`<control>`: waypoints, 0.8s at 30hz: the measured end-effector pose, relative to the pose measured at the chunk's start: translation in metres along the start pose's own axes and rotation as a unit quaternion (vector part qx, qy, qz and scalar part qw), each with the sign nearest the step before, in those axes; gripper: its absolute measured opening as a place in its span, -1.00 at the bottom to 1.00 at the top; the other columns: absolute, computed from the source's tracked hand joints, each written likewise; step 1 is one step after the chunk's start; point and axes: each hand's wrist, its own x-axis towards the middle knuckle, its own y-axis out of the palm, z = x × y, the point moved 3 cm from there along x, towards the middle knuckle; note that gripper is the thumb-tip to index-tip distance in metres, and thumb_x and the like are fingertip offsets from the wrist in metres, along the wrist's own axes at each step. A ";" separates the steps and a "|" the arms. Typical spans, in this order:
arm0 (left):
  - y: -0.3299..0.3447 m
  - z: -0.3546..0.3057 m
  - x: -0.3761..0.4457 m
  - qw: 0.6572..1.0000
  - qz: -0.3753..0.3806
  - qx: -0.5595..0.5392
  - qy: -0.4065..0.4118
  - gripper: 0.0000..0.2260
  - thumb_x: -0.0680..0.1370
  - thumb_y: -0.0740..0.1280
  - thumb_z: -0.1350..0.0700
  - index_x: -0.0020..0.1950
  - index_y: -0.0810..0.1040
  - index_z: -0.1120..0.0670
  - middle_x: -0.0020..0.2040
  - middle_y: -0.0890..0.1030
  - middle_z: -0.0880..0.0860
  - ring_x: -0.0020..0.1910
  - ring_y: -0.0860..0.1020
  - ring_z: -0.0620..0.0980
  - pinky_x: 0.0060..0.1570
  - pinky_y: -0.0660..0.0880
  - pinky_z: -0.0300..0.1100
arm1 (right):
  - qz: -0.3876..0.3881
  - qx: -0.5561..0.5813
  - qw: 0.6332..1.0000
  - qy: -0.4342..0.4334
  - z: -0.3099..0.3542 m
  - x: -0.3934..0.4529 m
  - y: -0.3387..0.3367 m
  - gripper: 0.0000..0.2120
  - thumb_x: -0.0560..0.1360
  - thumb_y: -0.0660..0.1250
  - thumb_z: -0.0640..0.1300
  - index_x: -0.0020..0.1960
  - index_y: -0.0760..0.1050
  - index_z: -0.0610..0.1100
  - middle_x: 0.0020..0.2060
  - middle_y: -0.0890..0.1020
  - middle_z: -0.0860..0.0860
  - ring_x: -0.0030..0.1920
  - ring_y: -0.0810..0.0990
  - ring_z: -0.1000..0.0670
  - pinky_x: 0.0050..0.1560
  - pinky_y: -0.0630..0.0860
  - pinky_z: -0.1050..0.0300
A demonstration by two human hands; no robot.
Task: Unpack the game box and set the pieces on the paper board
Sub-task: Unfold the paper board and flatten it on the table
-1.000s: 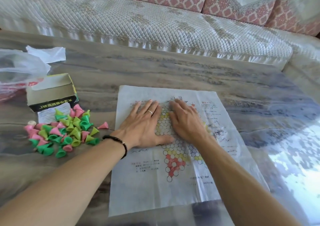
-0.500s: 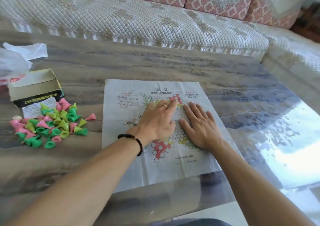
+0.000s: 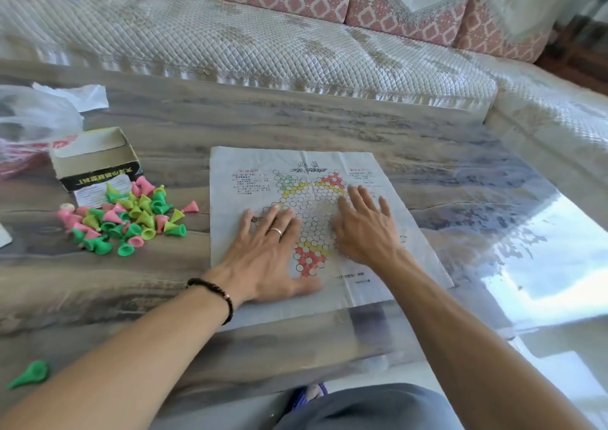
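The paper board (image 3: pixel 362 166), printed with a star of coloured circles, lies flat in the middle of the table. My left hand (image 3: pixel 263 258) presses flat on its left half, fingers spread, a ring on one finger. Beside it my right hand (image 3: pixel 365 229) lies flat on the right half, fingers apart. Neither hand holds anything. To the left sits a heap of pink, green and yellow cone pieces (image 3: pixel 125 219). Just behind the heap stands the opened game box (image 3: pixel 95 156), empty as far as I can see. One green piece (image 3: pixel 31 373) lies alone near the front left edge.
A clear plastic bag (image 3: pixel 33 117) and a white crumpled wrapper (image 3: pixel 79 95) lie at the far left. A quilted sofa (image 3: pixel 263 44) runs behind the glossy wooden table (image 3: pixel 329 123). The table's front edge is close to my lap.
Both hands have slid across the paper toward me and apart, smoothing it. The camera has shifted, so the stray green piece at the front left shows now.
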 end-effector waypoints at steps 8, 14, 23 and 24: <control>0.003 0.004 -0.004 1.000 0.004 0.009 0.015 0.09 0.27 -0.07 -0.62 0.57 -0.23 0.07 0.57 -0.25 0.05 0.53 -0.31 0.06 0.44 -0.22 0.28 | 0.047 0.058 0.994 0.081 -0.026 -0.066 0.015 -0.39 0.55 -0.18 0.33 0.55 -0.13 0.14 0.56 -0.10 0.09 0.55 -0.16 0.03 0.52 -0.14 -0.09; 0.003 0.004 -0.002 1.000 0.009 0.006 0.012 0.10 0.26 -0.08 -0.63 0.57 -0.21 0.06 0.57 -0.23 0.06 0.54 -0.26 0.08 0.43 -0.19 0.32 | 0.066 0.026 0.990 0.123 -0.045 -0.073 0.006 -0.37 0.56 -0.18 0.30 0.55 -0.08 0.05 0.56 -0.06 0.02 0.55 -0.09 -0.04 0.50 -0.06 -0.17; -0.016 0.019 -0.044 0.999 -0.031 -0.039 0.011 -0.17 0.49 -0.11 -0.45 0.58 -0.11 0.07 0.59 -0.12 0.01 0.55 -0.22 0.00 0.47 -0.22 0.23 | 0.015 0.074 0.997 0.033 0.032 -0.074 -0.019 -0.39 0.60 -0.10 0.24 0.56 -0.05 -0.01 0.56 -0.06 -0.02 0.55 -0.14 -0.02 0.52 -0.11 -0.11; -0.020 0.026 -0.053 0.998 -0.047 -0.035 0.009 -0.18 0.49 -0.14 -0.45 0.58 -0.06 0.07 0.59 -0.07 0.02 0.55 -0.19 0.00 0.47 -0.21 0.21 | 0.008 0.080 0.997 0.020 0.044 -0.072 -0.023 -0.40 0.60 -0.09 0.23 0.55 -0.03 -0.01 0.56 -0.04 -0.02 0.55 -0.13 -0.03 0.52 -0.09 -0.10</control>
